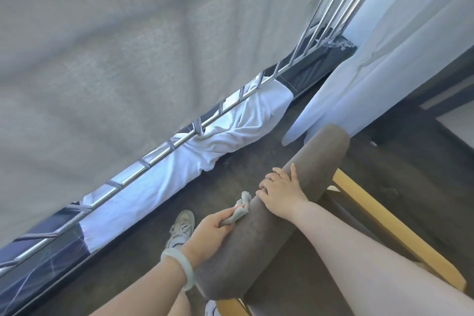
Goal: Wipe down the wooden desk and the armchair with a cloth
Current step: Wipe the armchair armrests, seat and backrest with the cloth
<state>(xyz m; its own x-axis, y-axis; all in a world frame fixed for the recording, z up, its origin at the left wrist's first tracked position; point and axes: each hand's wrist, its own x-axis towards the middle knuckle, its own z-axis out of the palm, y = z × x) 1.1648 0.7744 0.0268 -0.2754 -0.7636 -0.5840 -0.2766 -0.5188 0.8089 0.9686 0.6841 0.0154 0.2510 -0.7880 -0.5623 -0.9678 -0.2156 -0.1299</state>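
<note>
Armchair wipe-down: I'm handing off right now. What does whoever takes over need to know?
Left hand: pinches the grey cloth against the padded back of the armchair.
Right hand: fingers bent over the same padded back, steadying it.
Done: cannot tell how much is wiped; the cloth sits partway along the padded back.
Left: the rest of the armchair, including its wooden frame, then the desk, which is not clearly in view.

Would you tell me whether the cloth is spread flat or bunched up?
Bunched up: the left hand grips the crumpled cloth against the armchair.
</note>
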